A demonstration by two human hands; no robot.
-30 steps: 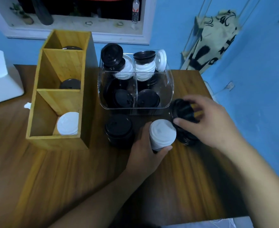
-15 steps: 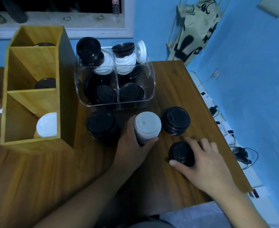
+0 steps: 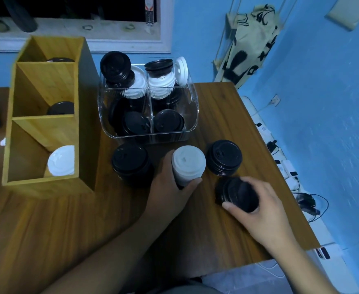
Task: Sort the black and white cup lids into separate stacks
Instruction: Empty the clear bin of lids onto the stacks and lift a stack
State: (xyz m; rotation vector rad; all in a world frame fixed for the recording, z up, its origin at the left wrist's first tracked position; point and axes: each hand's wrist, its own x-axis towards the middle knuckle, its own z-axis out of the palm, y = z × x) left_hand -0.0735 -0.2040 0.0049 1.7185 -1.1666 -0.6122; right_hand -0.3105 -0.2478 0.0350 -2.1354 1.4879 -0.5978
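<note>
Wooden counter [image 3: 227,107], contents:
- My left hand [image 3: 170,187] is gripping a stack of white plastic cup lids [image 3: 188,164] at mid-counter, with fingers and thumb curling round its side.
- My right hand [image 3: 259,211] is curling round a short stack of black plastic cup lids [image 3: 235,195] at the near right.
- A left black lid stack [image 3: 130,161] and a right black lid stack [image 3: 224,157] are flanking the white one.
- A clear plastic divided bin [image 3: 192,115] is holding mixed lids behind them.
- A bamboo three-compartment box [image 3: 85,124] is standing at the left.
</note>
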